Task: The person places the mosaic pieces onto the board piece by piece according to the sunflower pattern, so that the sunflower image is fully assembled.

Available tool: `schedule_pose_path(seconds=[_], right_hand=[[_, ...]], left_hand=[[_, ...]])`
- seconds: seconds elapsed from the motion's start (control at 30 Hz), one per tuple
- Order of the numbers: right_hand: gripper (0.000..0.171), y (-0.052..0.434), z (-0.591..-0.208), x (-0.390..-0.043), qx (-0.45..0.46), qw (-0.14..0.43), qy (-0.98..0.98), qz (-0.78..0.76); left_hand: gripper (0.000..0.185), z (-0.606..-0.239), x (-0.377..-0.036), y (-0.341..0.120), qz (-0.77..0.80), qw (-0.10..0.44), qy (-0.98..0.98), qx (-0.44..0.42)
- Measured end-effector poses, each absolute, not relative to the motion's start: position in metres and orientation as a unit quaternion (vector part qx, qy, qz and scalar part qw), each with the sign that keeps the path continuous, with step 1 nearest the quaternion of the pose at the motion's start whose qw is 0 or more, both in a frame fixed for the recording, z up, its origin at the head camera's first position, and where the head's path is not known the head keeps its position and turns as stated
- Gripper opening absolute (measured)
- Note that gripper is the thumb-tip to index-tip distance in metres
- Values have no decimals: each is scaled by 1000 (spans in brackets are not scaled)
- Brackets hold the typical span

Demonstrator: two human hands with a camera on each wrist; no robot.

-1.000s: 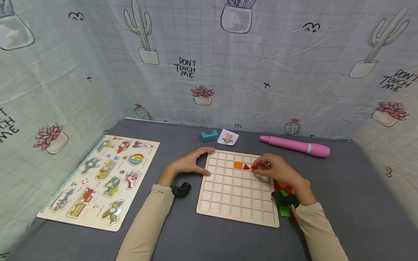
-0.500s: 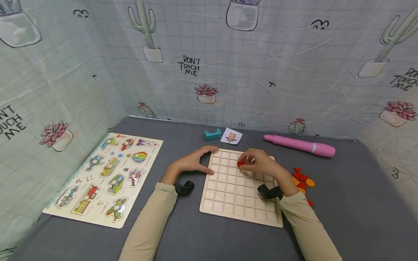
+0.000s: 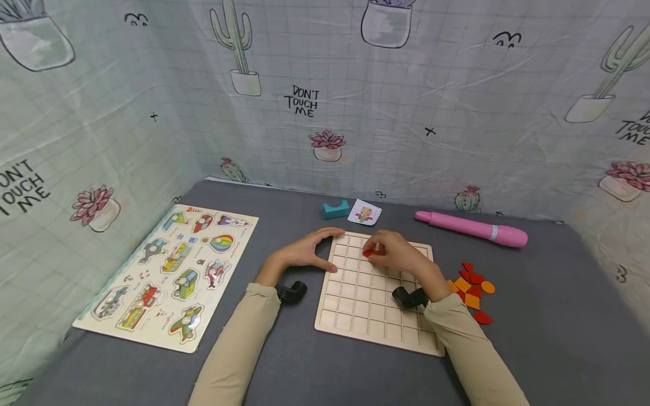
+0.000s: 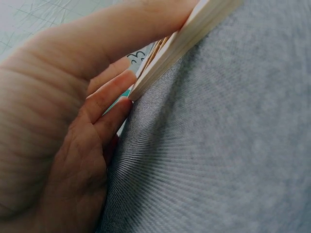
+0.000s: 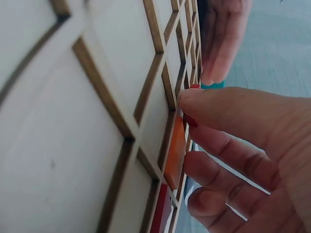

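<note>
A pale wooden grid board (image 3: 350,304) lies on the dark table. My left hand (image 3: 301,252) spans its far left corner, thumb on the left edge and nearly straight fingers at the corner. Over the board's upper part, my right hand (image 3: 395,251) pinches a small red piece (image 3: 367,253) between thumb and index finger, close over a cell. The right wrist view shows an orange square tile (image 5: 175,154) and a red tile (image 5: 161,213) set in cells nearer to the camera. In the head view the right hand mostly hides those tiles.
Several loose red and orange pieces (image 3: 472,303) lie right of the board. Behind it are a teal block (image 3: 336,211), a small picture card (image 3: 364,212) and a pink pen-shaped object (image 3: 469,226). At left lies a vehicle picture puzzle (image 3: 167,276). A patterned cloth (image 3: 386,101) hangs behind.
My right hand has moved left along the board with a red piece, from right of the placed tiles to their left. The left hand stays at the corner. The head view has shifted slightly.
</note>
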State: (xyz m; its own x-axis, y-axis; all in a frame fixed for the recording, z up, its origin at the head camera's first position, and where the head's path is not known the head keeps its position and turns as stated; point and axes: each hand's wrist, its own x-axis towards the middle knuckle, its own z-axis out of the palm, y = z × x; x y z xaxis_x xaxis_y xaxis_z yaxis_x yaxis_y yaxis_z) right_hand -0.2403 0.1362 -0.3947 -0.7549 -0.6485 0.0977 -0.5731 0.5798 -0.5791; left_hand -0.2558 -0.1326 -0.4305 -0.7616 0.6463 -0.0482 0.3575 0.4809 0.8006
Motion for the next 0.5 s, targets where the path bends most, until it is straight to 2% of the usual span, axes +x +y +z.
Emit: schedule_pose_path(seconds=[0.5], right_hand=[[9,133,-397,-242,-361,67,883,-293]], left_hand=[[89,-433,-257,-133,411,166,843,304]])
